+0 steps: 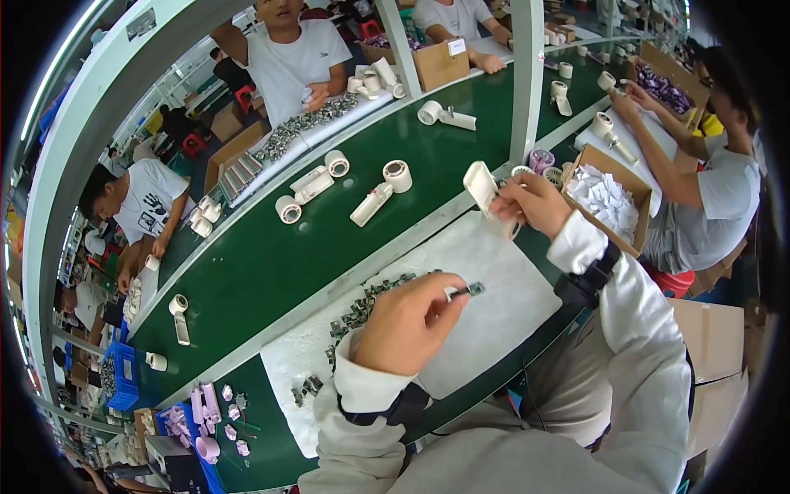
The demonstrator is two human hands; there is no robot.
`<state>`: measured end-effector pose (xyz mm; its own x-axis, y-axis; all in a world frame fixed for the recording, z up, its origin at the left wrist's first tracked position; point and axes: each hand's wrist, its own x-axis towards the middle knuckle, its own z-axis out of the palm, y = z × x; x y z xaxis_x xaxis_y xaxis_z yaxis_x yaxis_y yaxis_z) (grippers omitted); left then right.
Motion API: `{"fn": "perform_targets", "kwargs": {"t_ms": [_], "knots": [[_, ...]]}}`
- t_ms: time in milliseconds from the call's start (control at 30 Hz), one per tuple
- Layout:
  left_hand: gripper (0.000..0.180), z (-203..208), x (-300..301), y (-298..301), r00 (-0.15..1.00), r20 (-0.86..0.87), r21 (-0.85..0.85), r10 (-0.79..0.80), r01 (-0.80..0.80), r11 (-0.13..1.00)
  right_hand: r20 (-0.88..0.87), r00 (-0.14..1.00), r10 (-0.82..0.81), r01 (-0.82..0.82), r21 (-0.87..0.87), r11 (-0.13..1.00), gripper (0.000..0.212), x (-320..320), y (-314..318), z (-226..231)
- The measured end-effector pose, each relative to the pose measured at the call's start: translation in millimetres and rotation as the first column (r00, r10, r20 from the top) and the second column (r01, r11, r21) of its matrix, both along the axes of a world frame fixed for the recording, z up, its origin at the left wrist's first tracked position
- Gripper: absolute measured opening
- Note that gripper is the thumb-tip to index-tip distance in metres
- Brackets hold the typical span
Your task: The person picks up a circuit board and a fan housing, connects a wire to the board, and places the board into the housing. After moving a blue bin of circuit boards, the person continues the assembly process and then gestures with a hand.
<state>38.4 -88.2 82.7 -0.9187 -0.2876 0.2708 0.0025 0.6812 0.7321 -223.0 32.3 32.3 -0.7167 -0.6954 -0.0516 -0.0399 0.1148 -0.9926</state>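
Observation:
My left hand [405, 328] is closed above the white sheet [485, 329], pinching a small green circuit board [475, 289] between thumb and fingers. Higher up and to the right, my right hand [536, 202] grips a cream plastic housing [480, 186] with a flat, rounded arm. The housing's lower part is partly hidden and blurred by my fingers. Beside and partly behind my left hand, several small circuit boards [355, 313] lie in a loose pile on the sheet.
A green conveyor belt [271, 251] runs past, carrying several cream housings [372, 203]. To the right stands a cardboard box [638, 193] of white pieces [603, 202]. A grey post [527, 90] rises ahead. Pink parts [206, 407] lie at lower left. Co-workers sit across the belt and at right.

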Motion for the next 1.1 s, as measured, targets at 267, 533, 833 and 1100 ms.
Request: {"fn": "perform_targets", "kwargs": {"t_ms": [267,533,833,1100], "knots": [[0.018,10,28,-8,0.917,-0.038,0.064,-0.398,0.399,0.915,-0.236,0.947,-0.217,0.240,0.073,0.968,0.024,-90,-133,1],[0.019,11,44,-27,0.927,-0.103,0.095,-0.361,0.370,0.924,-0.687,0.711,-0.152,0.366,0.177,0.913,0.049,-77,-234,-22],[0.022,9,47,-33,0.896,-0.130,0.148,-0.425,0.442,0.885,-0.776,0.619,0.120,0.354,0.412,0.840,0.055,-78,-247,-89],[0.021,-10,33,-38,0.832,-0.279,0.588,-0.480,0.543,0.599,-0.714,0.693,0.098,0.272,0.385,0.882,0.056,-57,-201,-56]]}}
